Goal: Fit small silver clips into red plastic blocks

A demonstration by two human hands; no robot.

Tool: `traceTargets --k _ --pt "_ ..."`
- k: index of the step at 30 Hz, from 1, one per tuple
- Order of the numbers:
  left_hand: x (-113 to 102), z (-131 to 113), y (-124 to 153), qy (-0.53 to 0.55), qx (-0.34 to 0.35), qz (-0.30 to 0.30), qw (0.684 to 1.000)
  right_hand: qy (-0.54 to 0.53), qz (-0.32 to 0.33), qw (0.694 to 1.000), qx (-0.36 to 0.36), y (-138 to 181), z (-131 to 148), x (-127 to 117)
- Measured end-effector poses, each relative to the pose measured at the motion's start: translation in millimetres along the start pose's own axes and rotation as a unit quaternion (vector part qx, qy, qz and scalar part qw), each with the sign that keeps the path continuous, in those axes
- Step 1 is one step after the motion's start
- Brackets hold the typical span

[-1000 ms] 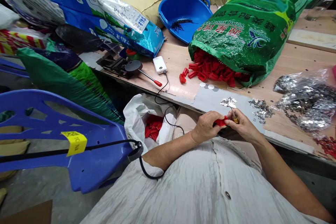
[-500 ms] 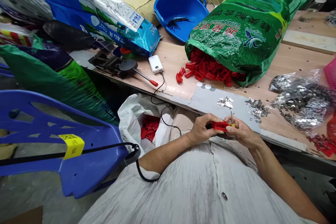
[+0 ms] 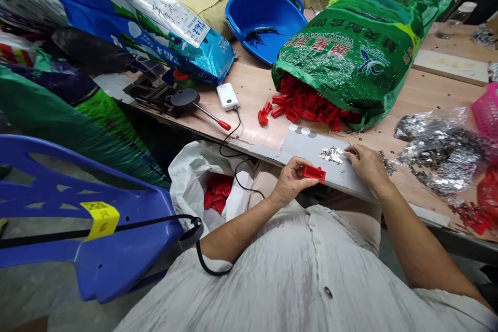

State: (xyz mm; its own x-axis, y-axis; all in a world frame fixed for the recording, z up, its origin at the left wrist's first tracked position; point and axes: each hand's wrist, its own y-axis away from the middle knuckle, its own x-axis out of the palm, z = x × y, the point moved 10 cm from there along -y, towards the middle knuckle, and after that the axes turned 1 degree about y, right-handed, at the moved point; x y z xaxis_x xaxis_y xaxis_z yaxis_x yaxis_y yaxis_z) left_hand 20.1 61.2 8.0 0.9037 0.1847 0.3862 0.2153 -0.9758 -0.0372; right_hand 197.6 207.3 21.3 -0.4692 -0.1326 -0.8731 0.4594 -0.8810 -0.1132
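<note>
My left hand (image 3: 288, 182) is closed on one end of a hollow red plastic part (image 3: 314, 173), held just off the table's front edge. My right hand (image 3: 368, 165) reaches over the grey sheet (image 3: 311, 149) on the table, thumb and fingers pinched together. What sits in that pinch is too small or hidden to name; a thin tip shows by the fingers. Just left of those fingertips lies a pile of small shiny metal pieces (image 3: 330, 154). Darker metal pieces (image 3: 387, 163) lie behind my right hand, partly covered by it.
A green sack (image 3: 350, 52) spills red parts (image 3: 299, 106) onto the table. Near it are a blue basin (image 3: 268, 8), a white power bank (image 3: 227, 96) with a cable, and a lever press (image 3: 187, 98). Bagged metal pieces (image 3: 439, 150) lie right; a white sack (image 3: 187, 166) stands below the edge.
My right hand has left the red part and moved up and right to the metal pile. The yellow-handled tool it held no longer shows clearly. My left hand has shifted slightly left with the part.
</note>
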Motion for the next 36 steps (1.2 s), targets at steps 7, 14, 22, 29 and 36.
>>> traceTargets --k 7,14,22,29,36 --pt "-1 -2 -2 -0.006 -0.005 0.0 1.0 0.072 0.033 0.997 0.003 -17 4 18" --pt "-3 0 -3 -0.006 -0.012 -0.007 1.0 0.063 0.043 0.997 0.025 -11 -4 11" --pt "0 6 -4 -0.004 -0.021 0.002 1.0 -0.028 0.023 0.999 0.031 -1 -15 2" --pt "0 6 -4 -0.003 -0.02 -0.005 1.0 -0.1 0.04 0.993 0.037 6 -13 3" --pt "2 6 -5 -0.055 0.001 -0.014 0.998 -0.275 0.067 0.959 0.003 27 31 3"
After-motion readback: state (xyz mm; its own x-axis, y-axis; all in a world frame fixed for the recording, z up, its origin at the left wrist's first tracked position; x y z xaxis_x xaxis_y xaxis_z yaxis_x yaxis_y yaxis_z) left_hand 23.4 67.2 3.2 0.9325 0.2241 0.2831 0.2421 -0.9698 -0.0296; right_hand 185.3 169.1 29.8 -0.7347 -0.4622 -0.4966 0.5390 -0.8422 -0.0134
